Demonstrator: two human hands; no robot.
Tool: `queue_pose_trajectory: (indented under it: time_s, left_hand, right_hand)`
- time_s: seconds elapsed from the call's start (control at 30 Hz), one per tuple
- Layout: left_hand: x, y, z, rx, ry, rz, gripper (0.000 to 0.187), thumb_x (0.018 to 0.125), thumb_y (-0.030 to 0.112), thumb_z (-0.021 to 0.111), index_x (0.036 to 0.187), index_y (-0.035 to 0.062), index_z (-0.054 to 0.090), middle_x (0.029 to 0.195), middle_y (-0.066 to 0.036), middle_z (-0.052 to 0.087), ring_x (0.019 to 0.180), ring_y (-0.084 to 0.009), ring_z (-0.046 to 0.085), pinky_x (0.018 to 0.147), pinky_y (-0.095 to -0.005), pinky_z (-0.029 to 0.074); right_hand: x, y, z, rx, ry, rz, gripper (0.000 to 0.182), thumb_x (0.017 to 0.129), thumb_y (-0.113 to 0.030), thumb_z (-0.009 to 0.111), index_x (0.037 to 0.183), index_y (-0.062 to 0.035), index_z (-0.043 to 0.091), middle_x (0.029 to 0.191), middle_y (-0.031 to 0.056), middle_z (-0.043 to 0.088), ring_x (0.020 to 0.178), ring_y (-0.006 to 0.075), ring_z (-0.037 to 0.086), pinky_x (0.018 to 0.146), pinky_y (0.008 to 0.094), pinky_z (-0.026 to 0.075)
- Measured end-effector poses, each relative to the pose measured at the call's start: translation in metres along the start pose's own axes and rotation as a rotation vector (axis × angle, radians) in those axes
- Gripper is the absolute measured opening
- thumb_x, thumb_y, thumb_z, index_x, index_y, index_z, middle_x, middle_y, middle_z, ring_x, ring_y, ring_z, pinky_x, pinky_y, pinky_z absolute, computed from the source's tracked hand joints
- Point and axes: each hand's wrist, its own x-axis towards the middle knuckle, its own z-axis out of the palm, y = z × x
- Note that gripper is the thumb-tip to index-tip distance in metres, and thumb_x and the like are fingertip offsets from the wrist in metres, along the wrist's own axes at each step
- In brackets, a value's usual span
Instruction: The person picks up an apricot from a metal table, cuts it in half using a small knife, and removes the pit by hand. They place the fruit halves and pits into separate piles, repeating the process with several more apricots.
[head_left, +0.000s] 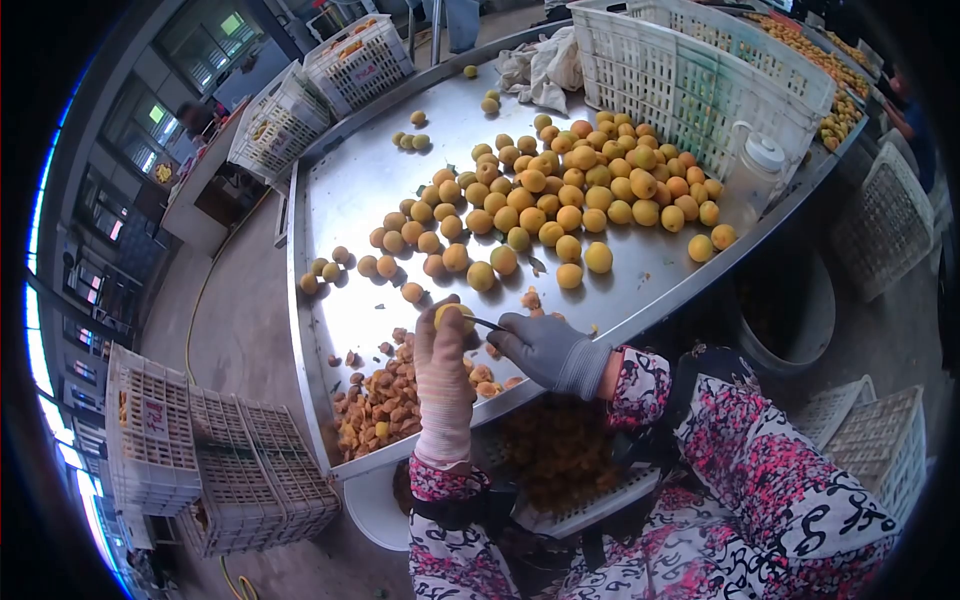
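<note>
Metal table bears many uncut fruits beyond the left hand, clamping one, and right hand, gripping a knife; cut pieces nearer.

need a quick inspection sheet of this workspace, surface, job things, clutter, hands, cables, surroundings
surface: metal table, raised rim, small scraps scattered
job's things: whole yellow-orange fruit spread out; cut pieces heaped nearer the person
clutter: crumpled cloth, white crate, lidded jar at far side
left hand: gloved, holding a yellow fruit
right hand: gloved, holding a thin dark tool at that fruit
cables: nothing seen; yellow hose on floor
surroundings: stacked crates on floor
</note>
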Motion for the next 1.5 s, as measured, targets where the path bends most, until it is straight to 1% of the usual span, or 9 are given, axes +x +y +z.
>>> queue_pose_trajectory:
  time_s: [0.2,0.83,0.9,0.97,1.0,1.1,1.13,1.27,1.5]
  left_hand:
    - [0.006,-0.023,-0.006,-0.388,-0.01,-0.27,0.044,0.088,0.046,0.056,0.103,0.0049,0.056,0.083,-0.002,0.06,0.064,-0.009,0.055,0.053,-0.0198,0.046]
    - [0.002,-0.017,-0.004,-0.049,-0.035,-0.126,0.04,0.094,0.035,0.044,0.104,-0.0017,0.057,0.091,-0.009,0.055,0.075,-0.0147,0.055,0.067,-0.0273,0.05]
    - [-0.002,-0.025,-0.01,0.425,-0.144,0.452,0.039,0.098,0.033,0.038,0.113,0.0003,0.053,0.102,-0.012,0.052,0.079,-0.0175,0.056,0.07,-0.0292,0.051]
    - [0.006,-0.041,-0.022,0.589,-0.152,0.473,0.045,0.098,0.04,0.037,0.117,0.0013,0.05,0.105,-0.012,0.051,0.083,-0.0188,0.057,0.07,-0.0294,0.051]
    - [-0.006,-0.012,-0.004,0.199,-0.117,0.148,0.046,0.096,0.042,0.041,0.115,0.001,0.05,0.103,-0.01,0.051,0.086,-0.0176,0.056,0.07,-0.0295,0.051]
    - [-0.002,-0.018,-0.001,0.24,-0.033,0.181,0.032,0.095,0.034,0.048,0.103,0.0027,0.053,0.086,-0.004,0.054,0.072,-0.0115,0.053,0.064,-0.0223,0.046]
    - [-0.002,-0.006,0.005,-0.012,-0.009,-0.1,0.027,0.095,0.03,0.048,0.1,0.0042,0.053,0.082,-0.003,0.053,0.069,-0.0111,0.052,0.061,-0.0217,0.045]
    - [-0.013,0.01,0.019,-0.097,-0.033,-0.092,0.032,0.094,0.036,0.046,0.097,0.0038,0.051,0.075,-0.006,0.053,0.06,-0.0141,0.056,0.058,-0.0246,0.046]
    - [-0.006,-0.003,0.009,0.015,-0.005,-0.037,0.037,0.092,0.041,0.048,0.094,0.004,0.05,0.08,-0.005,0.054,0.062,-0.013,0.055,0.057,-0.0245,0.046]
  right_hand:
    - [-0.004,-0.007,-0.001,-0.06,-0.006,0.09,0.022,0.093,-0.028,0.045,0.098,-0.0083,0.054,0.082,0.0166,0.062,0.08,0.0357,0.061,0.068,0.0429,0.049]
    - [0.001,-0.004,0.006,0.576,-0.107,0.382,0.036,0.094,-0.034,0.045,0.098,-0.0016,0.06,0.09,0.0187,0.063,0.088,0.0308,0.061,0.075,0.0369,0.047]
    - [0.0,0.004,0.01,0.456,-0.039,0.234,0.029,0.095,-0.029,0.043,0.092,-0.0041,0.057,0.067,0.0021,0.052,0.059,0.0125,0.053,0.055,0.0269,0.045]
    - [0.001,0.039,0.033,-0.005,0.086,-0.21,0.02,0.083,-0.011,0.053,0.1,-0.0007,0.055,0.091,0.0138,0.056,0.082,0.0298,0.059,0.07,0.0361,0.049]
    - [0.003,0.034,0.033,0.099,0.119,-0.107,0.03,0.095,-0.029,0.042,0.094,-0.0032,0.057,0.089,0.0217,0.061,0.09,0.0393,0.058,0.074,0.044,0.047]
    - [0.001,0.032,0.028,-0.225,0.103,-0.382,0.018,0.083,-0.015,0.05,0.097,-0.0036,0.054,0.092,0.0175,0.054,0.078,0.0382,0.058,0.069,0.0436,0.048]
    - [0.002,0.027,0.027,-0.191,0.035,-0.275,0.019,0.086,-0.019,0.049,0.096,-0.0034,0.053,0.09,0.0184,0.054,0.078,0.0383,0.058,0.069,0.0437,0.048]
    - [0.004,0.029,0.031,0.067,-0.003,-0.02,0.021,0.085,-0.013,0.048,0.103,-0.0033,0.052,0.09,0.0143,0.053,0.073,0.0351,0.059,0.065,0.0397,0.049]
    - [0.004,0.031,0.02,0.005,0.025,-0.213,0.021,0.09,-0.021,0.045,0.1,-0.0057,0.053,0.09,0.0151,0.055,0.078,0.0355,0.059,0.066,0.0395,0.048]
